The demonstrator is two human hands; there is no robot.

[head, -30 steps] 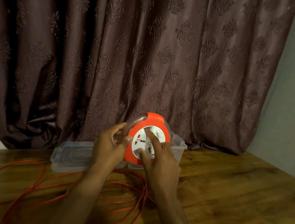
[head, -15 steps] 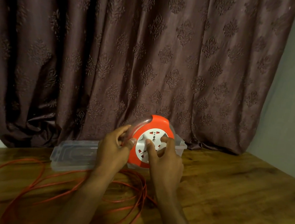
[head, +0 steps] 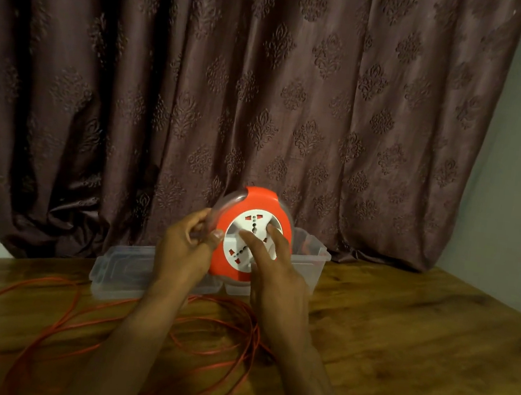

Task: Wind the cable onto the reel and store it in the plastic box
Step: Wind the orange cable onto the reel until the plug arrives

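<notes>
An orange cable reel [head: 253, 203] with a white socket disc [head: 248, 228] is held upright above the table, in front of the clear plastic box [head: 310, 262]. My left hand [head: 185, 247] grips the reel's clear left rim. My right hand [head: 277, 265] rests its fingers on the white disc. Loose orange cable [head: 51, 312] lies in wide loops on the wooden table [head: 414, 347] below and to the left of my arms.
The box's clear lid [head: 118, 272] lies flat to the left of the box, near the back of the table. A dark patterned curtain [head: 232, 95] hangs just behind. The table's right edge runs diagonally at the far right.
The white disc has turned under my right fingers, with the sockets now at a different angle. The reel sits slightly higher. The left hand keeps its grip on the rim.
</notes>
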